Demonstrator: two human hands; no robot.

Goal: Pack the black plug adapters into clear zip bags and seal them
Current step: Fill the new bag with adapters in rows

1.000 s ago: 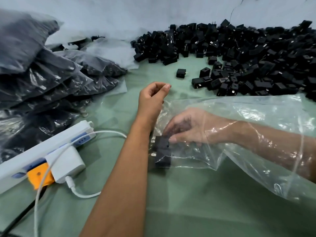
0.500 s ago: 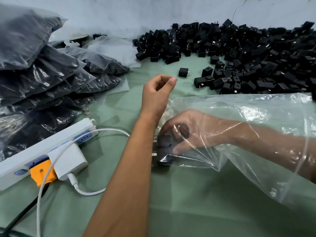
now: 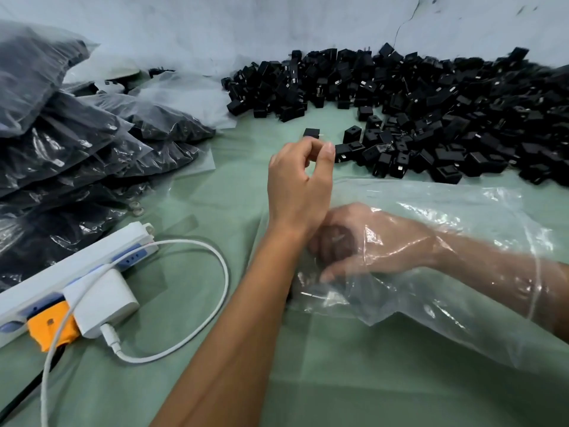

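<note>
A big heap of black plug adapters [image 3: 431, 118] lies at the back right on the green cloth. One lone adapter [image 3: 311, 133] sits just beyond my left hand [image 3: 295, 186], which hovers with loosely curled fingers and holds nothing. My right hand [image 3: 378, 245] is deep inside a clear zip bag [image 3: 462, 211] that lies on the cloth. Its fingers curl round a dark adapter [image 3: 335, 238] near the bag's closed corner. My left forearm hides the rest of that corner.
Filled, sealed bags of adapters [image 3: 77, 149] are stacked at the left. A white power strip [image 3: 77, 266] lies at the front left with a white charger [image 3: 101, 303], an orange plug [image 3: 50, 328] and a looping white cable [image 3: 215, 303]. A grey wall runs behind.
My left hand has lifted away from the bag's corner and moved forward towards the loose adapters. My right hand stays inside the bag, its fingers more curled.
</note>
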